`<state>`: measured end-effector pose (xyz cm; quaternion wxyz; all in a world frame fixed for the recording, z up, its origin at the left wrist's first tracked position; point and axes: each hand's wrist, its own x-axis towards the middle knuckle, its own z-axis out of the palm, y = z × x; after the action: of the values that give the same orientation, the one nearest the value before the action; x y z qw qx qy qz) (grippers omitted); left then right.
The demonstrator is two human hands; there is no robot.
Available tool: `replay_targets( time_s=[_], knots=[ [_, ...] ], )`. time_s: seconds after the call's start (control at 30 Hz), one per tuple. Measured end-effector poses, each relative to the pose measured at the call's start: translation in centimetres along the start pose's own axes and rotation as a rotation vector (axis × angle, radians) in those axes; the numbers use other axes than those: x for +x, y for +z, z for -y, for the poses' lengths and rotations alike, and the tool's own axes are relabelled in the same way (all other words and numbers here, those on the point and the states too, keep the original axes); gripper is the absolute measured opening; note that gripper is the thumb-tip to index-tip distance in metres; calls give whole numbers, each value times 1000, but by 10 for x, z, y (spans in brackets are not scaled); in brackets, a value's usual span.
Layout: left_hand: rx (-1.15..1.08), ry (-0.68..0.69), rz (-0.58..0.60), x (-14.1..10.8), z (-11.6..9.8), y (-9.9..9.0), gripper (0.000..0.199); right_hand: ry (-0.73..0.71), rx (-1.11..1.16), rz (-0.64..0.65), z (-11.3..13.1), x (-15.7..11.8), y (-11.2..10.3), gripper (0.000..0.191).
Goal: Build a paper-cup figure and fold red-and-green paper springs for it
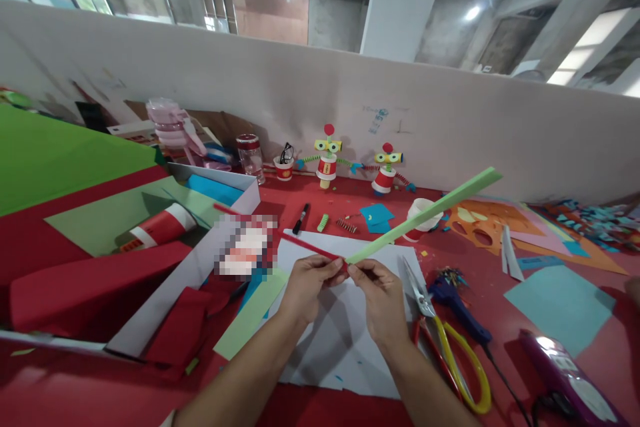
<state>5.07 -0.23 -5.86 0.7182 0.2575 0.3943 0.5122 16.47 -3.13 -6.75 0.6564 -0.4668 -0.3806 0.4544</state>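
Note:
Over a sheet of white paper, my two hands meet at the joined ends of two paper strips. Fingers of my left hand pinch the end of a red paper strip, which points up to the left. My right hand pinches the lower end of a long light green paper strip, which slants up to the right. The ends overlap between my fingertips, where the exact fold is hidden. Beside my right hand lie large scissors with red and yellow handles.
A blue glue gun with a cord and a purple device lie at right. Two paper-cup robot figures stand against the wall. At left is a white box with red and green paper. A marker lies behind the sheet.

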Motion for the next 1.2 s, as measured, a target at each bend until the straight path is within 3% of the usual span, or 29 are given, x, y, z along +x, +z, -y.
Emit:
replay_targets(
  time_s=[0.17,0.47,0.73,1.03,1.2],
  knots=[
    [36,45,33,-1,-2,0,26,34,4,-13,3,-2,0,10],
    [317,235,32,0,0,-4,16,98,-67,86,2,-3,-1,10],
    [247,143,88,0,-2,-6,19,108,-117,52,4,-2,-2,14],
    [253,48,179,-2,-1,-2,19,149,-24,-46,1,2,-2,17],
    [243,72,113,1,1,-4,20,225,110,-73,4,0,3,19]
  ],
)
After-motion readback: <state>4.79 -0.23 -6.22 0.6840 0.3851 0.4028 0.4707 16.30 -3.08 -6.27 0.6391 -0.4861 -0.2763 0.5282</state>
